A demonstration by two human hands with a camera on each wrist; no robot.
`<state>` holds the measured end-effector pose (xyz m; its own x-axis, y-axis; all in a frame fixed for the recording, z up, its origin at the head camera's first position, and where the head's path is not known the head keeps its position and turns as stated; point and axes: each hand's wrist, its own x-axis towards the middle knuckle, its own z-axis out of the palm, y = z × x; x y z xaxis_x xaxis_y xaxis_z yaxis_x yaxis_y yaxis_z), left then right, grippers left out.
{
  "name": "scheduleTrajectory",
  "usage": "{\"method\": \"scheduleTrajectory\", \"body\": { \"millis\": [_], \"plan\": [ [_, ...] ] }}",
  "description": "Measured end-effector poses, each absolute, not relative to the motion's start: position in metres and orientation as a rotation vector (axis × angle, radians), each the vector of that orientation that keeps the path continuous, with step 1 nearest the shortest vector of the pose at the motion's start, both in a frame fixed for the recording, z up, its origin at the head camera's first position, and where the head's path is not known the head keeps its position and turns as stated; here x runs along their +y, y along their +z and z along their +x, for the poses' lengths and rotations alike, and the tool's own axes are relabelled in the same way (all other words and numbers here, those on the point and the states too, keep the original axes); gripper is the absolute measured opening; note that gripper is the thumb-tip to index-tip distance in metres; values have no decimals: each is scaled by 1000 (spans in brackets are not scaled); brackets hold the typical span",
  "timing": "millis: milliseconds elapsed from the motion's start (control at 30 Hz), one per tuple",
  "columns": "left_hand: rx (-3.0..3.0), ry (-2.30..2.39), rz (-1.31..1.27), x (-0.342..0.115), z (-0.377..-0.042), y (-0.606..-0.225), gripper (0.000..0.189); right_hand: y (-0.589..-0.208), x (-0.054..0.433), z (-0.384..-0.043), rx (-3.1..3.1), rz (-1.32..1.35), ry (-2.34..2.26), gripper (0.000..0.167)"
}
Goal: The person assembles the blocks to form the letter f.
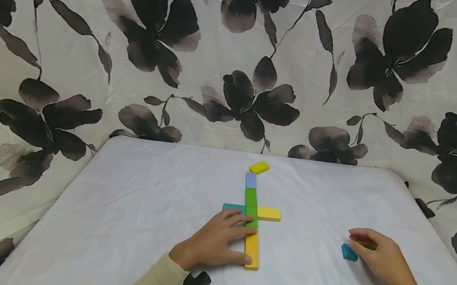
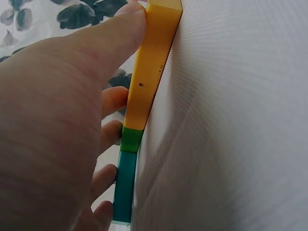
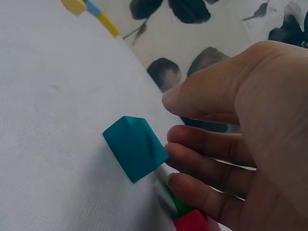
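While the left hand (image 1: 220, 238) lies spread along the row (image 1: 251, 211), touching but clasping nothing, light pressure seems best, so the orange block (image 1: 253, 251) and green blocks (image 1: 251, 197) stay end to end and the teal side block (image 1: 232, 207) and yellow side block (image 1: 269, 214) aren't nudged. Right hand (image 1: 380, 259) relaxed, thumb apart from fingers, apparently grasping nothing; a clean pickup of the loose teal block (image 1: 349, 252) would want opposite faces, sparing the green piece (image 3: 182, 206) and red block (image 3: 192, 221). Positions: row runs from mid-desk (image 1: 161, 171) toward the far edge, partly under the left fingers; blue block (image 1: 251, 180) tops it, small yellow block (image 1: 259, 167) beyond. Loose teal block toward the desk's right edge, just left of the right hand, contact uncertain; green and red pieces partly hidden by its fingers.
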<state>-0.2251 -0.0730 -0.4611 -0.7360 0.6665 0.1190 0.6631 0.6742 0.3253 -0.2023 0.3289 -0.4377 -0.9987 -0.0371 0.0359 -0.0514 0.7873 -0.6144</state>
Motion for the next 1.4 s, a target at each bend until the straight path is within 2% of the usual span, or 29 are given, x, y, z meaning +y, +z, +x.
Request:
{"method": "scheduleTrajectory", "body": {
  "millis": [267,533,1100,1400],
  "plan": [
    [2855,551,1110,-74,-225,-463,72,-438,333,-200,-2991,171,1010,44],
    [2861,548,1099,-74,-225,-464,72,-440,333,-201,-3021,238,928,31],
    [2862,561,1113,-72,-225,-461,71,-439,327,-199,-3025,246,891,22],
    [2851,568,1117,-72,-226,-463,72,-445,321,-200,-2908,348,850,28]
  ]
}}
